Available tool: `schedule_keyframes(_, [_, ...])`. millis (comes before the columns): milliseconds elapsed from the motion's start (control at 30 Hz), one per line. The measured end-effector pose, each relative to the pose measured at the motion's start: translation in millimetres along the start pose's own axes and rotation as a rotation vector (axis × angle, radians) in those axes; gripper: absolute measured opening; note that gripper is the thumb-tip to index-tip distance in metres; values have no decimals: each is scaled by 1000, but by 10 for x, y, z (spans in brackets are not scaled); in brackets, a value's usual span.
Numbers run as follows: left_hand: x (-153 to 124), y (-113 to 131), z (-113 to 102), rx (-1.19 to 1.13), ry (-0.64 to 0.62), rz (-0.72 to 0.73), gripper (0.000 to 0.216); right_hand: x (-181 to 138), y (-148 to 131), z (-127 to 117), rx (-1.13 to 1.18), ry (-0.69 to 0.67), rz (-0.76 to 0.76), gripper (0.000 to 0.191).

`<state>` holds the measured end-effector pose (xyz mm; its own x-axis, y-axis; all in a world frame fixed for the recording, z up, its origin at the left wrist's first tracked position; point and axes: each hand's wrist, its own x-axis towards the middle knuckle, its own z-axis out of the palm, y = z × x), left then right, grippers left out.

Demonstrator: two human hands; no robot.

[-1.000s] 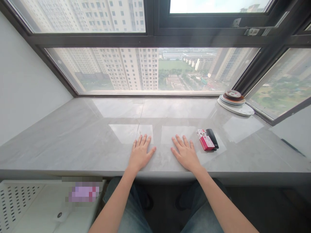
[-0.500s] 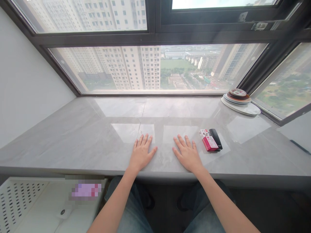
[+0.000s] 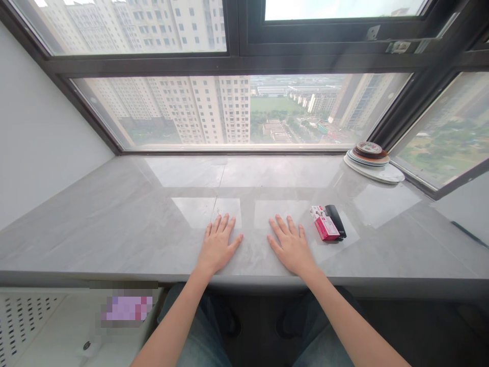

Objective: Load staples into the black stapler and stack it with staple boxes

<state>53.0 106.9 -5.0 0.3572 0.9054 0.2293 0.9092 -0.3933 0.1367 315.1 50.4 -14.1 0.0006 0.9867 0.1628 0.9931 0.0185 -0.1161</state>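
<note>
Both of my hands lie palm down on the grey marbled countertop (image 3: 114, 219), near its front edge. My left hand (image 3: 218, 244) has its fingers spread and holds nothing. To its right, my right hand (image 3: 291, 244) also rests flat with fingers apart and nothing in it. Just right of that hand sits a small red and white box (image 3: 324, 224), its side against a black stapler (image 3: 336, 222). Neither hand touches the box or the stapler.
At the back right corner is a stack of plates (image 3: 372, 160). A window frame (image 3: 191, 65) runs behind the counter. Below the front edge on the left stands a white perforated bin (image 3: 49, 331) with a blurred purple patch. A thin dark object (image 3: 469, 234) lies at the far right.
The camera view has shifted slightly, moving the scene a little left and down. My hands stay flat on the counter, and the box and stapler keep their places.
</note>
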Motion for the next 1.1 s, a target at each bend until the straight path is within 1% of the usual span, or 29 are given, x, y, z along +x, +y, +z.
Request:
schedule_keyframes(233, [-4, 9, 14, 8, 1, 2, 63, -1, 12, 34, 0, 5, -10, 62])
schedule_keyframes(1100, [6, -1, 29, -3, -4, 0, 62, 1, 12, 17, 6, -9, -5, 62])
